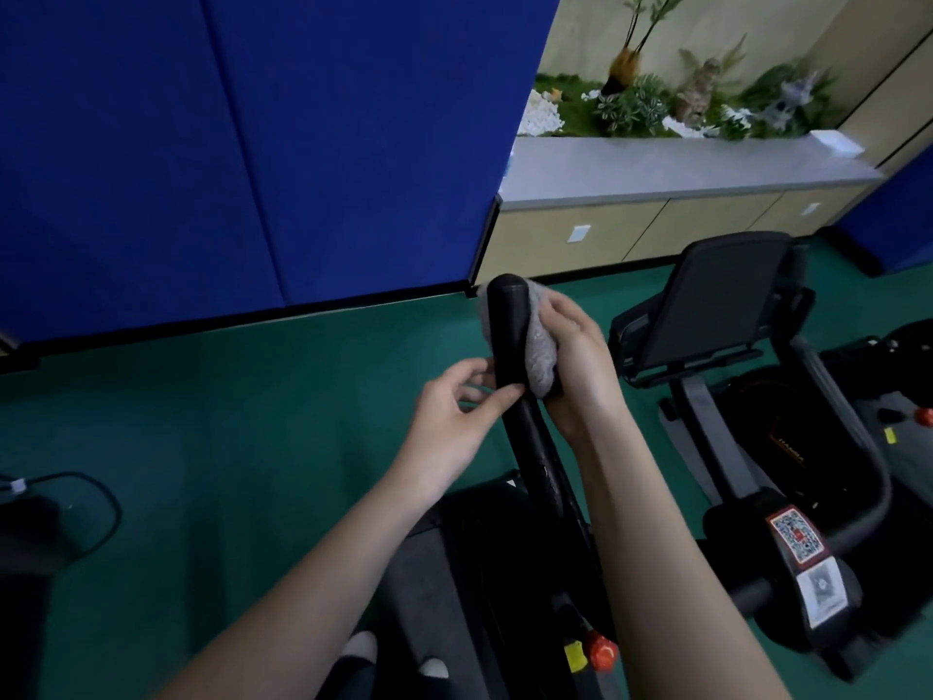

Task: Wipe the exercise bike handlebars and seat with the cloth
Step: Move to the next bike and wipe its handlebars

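I am holding the grey cloth [542, 346] in my right hand [575, 361], fingers curled round it, and I am pressing it against the right side of the black handlebar [510, 336], just below its rounded top end. The cloth is wrapping partly behind the bar, with a bit of it showing on the left side near the top. My left hand [454, 416] is pinching the same bar between thumb and fingertips, right at the lower edge of the thick grip, so my two hands are close together with only the bar between them. The bar is rising from the dark frame below me, where a red knob [603, 654] is sticking out. To my right a black seat [727, 295] is standing upright, well apart from the cloth; I cannot tell whether it belongs to the same bike. Lower down on that side a QR sticker [797, 535] is showing. Blue wall panels [242, 144] are standing on the green floor [227, 396] ahead of me.
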`<control>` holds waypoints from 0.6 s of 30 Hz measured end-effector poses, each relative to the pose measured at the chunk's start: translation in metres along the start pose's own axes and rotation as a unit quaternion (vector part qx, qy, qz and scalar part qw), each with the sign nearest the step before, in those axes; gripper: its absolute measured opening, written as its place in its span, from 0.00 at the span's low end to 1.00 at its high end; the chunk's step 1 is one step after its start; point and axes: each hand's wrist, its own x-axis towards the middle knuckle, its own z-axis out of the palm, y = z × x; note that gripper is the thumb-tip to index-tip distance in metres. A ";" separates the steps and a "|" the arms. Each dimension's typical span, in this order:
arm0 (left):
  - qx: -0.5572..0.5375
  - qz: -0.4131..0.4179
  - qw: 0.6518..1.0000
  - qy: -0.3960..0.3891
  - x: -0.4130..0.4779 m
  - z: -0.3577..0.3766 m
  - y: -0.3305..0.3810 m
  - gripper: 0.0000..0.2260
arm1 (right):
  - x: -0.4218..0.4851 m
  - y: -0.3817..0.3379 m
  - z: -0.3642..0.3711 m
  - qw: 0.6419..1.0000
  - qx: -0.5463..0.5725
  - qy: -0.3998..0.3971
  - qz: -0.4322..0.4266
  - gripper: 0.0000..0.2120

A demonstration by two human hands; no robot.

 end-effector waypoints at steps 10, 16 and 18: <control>0.168 0.140 0.972 0.086 0.003 -0.019 0.002 0.06 | -0.025 0.019 -0.011 0.975 -0.215 0.043 -0.036 0.12; 0.316 0.350 0.876 0.097 0.013 -0.018 0.014 0.15 | -0.058 0.024 -0.029 0.915 -0.388 0.076 -0.079 0.07; 0.328 0.377 0.863 0.076 0.020 -0.014 0.018 0.15 | -0.065 0.025 -0.033 0.908 -0.398 0.097 -0.090 0.06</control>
